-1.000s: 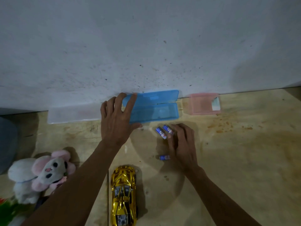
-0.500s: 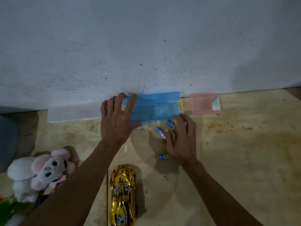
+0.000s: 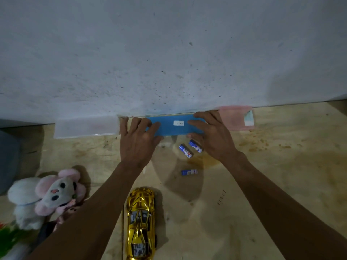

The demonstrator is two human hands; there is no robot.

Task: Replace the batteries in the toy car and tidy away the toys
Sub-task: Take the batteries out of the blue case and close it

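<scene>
Both hands are laid on a blue plastic case (image 3: 173,125) that sits shut against the foot of the wall, at the far edge of the surface (image 3: 272,184). The left hand (image 3: 138,139) covers its left end with fingers spread and straight; the right hand (image 3: 212,135) lies across its right end, fingers stretched over the lid and thumb at the near edge. Neither hand curls round anything; they look to be pressing the lid down. The hands are apart, one at each end.

Three small blue batteries lie loose on the surface just in front of the case: two close together (image 3: 185,151) (image 3: 195,146) near the right hand, and a third (image 3: 189,172) a little nearer the person. The gold toy car (image 3: 140,222) rests on its wheels, well short of the hands and untouched.

I would judge the job barely begun. Whether the loose batteries are fresh or spent, I cannot tell, and the underside of the car is hidden. A plush toy (image 3: 47,196) lies at the left, not yet put away. A clear case (image 3: 86,126) and a pink case (image 3: 235,118) flank the blue one.
</scene>
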